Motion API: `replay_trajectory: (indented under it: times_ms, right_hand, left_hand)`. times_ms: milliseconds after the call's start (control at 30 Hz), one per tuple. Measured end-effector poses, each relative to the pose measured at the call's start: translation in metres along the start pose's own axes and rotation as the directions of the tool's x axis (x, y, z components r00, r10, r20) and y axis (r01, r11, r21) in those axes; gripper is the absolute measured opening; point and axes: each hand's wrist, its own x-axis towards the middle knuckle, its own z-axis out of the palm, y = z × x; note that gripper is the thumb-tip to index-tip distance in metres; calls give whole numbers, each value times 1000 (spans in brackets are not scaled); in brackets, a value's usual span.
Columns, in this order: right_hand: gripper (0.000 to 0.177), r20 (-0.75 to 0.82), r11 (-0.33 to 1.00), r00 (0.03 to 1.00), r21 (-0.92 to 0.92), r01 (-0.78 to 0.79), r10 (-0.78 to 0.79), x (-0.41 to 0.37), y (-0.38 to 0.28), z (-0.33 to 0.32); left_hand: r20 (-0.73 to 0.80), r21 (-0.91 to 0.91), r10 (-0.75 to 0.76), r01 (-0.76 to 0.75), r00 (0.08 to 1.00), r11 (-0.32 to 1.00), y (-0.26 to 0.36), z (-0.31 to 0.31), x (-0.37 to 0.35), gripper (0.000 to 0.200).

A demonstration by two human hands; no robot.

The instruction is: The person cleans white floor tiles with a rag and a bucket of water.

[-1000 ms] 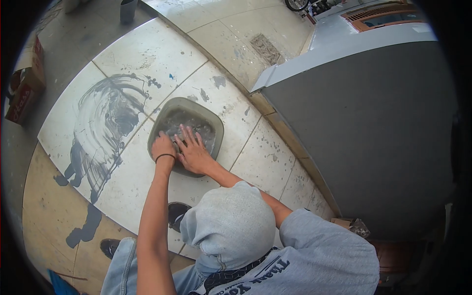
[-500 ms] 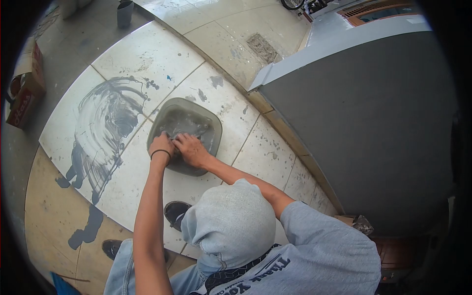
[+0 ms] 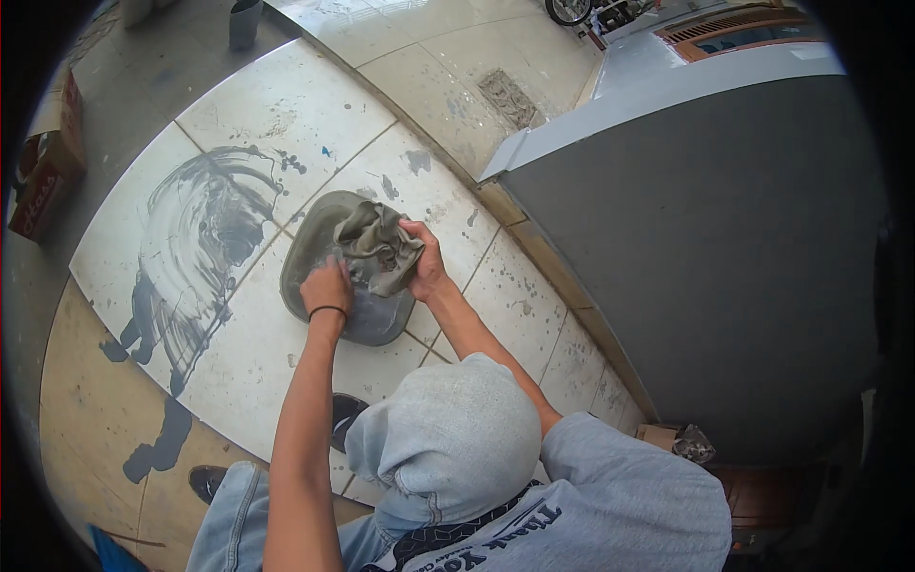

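A grey plastic basin (image 3: 307, 229) with murky water in it sits on the tiled floor in front of me. Bunched in my right hand (image 3: 430, 262), a wet grey-green cloth (image 3: 372, 238) is lifted at the basin's right side, with folds hanging over the water. Fingers of that hand are closed round the cloth's right edge. My left hand (image 3: 327, 288), with a dark band at the wrist, reaches over the near left part of the basin. Its fingertips are blurred at the water beside the cloth, so their grip does not show clearly.
Wet grey paint smears (image 3: 205, 229) cover the white tiles (image 3: 257, 95) to the left. A dark grey wall (image 3: 667, 248) rises on the right behind a low step. A cardboard box (image 3: 52, 172) stands far left, and a grey bucket (image 3: 244, 24) is at the back.
The cloth has come up out of the water in my right hand, which moved up and right to the basin's edge. My left hand shifted slightly right and stays low in the basin.
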Motion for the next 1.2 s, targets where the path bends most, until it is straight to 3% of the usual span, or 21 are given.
replay_trajectory:
  times_ms: [67,133,167,233,367,467,567,633,667,733,800,867,900,967,1000,1033,1067,1100,1133,1167,1200]
  right_hand:
    - [32,151,982,988,186,-44,16,-8,-5,5]
    - [35,133,967,991,246,-62,30,-4,0,2]
    - [38,118,948,992,307,-79,45,-2,3,1]
    - [40,160,938,986,334,-97,46,-3,7,3]
    - [44,258,907,963,381,-181,84,-15,10,13]
    - [45,237,895,968,409,-179,85,-7,21,5]
    - [44,216,896,972,409,-172,88,2,26,-3]
    - [43,199,913,975,374,-164,94,9,30,-11]
    - [43,178,927,979,342,-152,95,12,32,-16]
    - [38,110,947,988,292,-135,107,3,29,4]
    - [34,37,962,993,245,-119,113,1,33,14]
    - [30,-91,985,995,164,49,-34,3,39,17]
    - [26,-16,983,1000,184,4,-1,5,36,16]
    - [26,0,978,999,203,-42,43,4,31,12]
    - [26,21,972,996,216,-88,86,4,28,12]
    - [26,18,972,996,218,-86,85,8,28,8]
    - [26,23,971,991,200,-134,132,11,28,4]
    - [27,28,966,983,181,-182,180,16,31,-2]
    - [27,29,966,983,180,-184,181,22,38,-9]
    - [28,84,962,987,225,-155,139,29,47,-14]
    - [29,137,954,986,272,-128,94,34,54,-17]
  left_hand:
    - [62,38,45,-47,997,998,0,8,2,32]
    - [4,229,141,-139,990,963,-4,19,6,40]
    - [3,227,139,-136,990,964,-7,24,6,40]
    - [-20,307,156,-142,988,941,-11,28,5,61]
    - [51,316,65,-78,997,946,-6,18,2,77]
    - [143,373,25,-78,989,924,-6,15,3,83]
    - [162,251,78,-118,984,961,-12,13,5,82]
    - [26,199,206,-207,978,958,-12,14,1,84]
    - [27,198,205,-207,978,958,-10,14,1,84]
    - [-52,308,344,-313,937,899,-2,13,5,84]
    - [-83,275,383,-348,920,896,2,16,7,81]
    - [-163,299,434,-375,886,878,4,24,7,68]
    - [-159,300,438,-380,885,875,6,20,3,68]
    - [-150,-260,270,-301,951,917,12,13,-7,53]
    - [-148,-261,273,-304,951,916,18,4,-10,53]
    - [39,-555,102,-64,994,829,23,-6,-13,47]
    - [267,-745,-12,215,964,632,27,-11,-14,41]
    - [268,-745,-12,215,963,631,28,0,-13,41]
    - [290,-909,-104,308,951,280,31,16,-10,40]
    - [341,-939,-178,325,923,-116,30,30,-8,39]
    - [342,-938,-179,326,922,-115,33,28,-8,39]
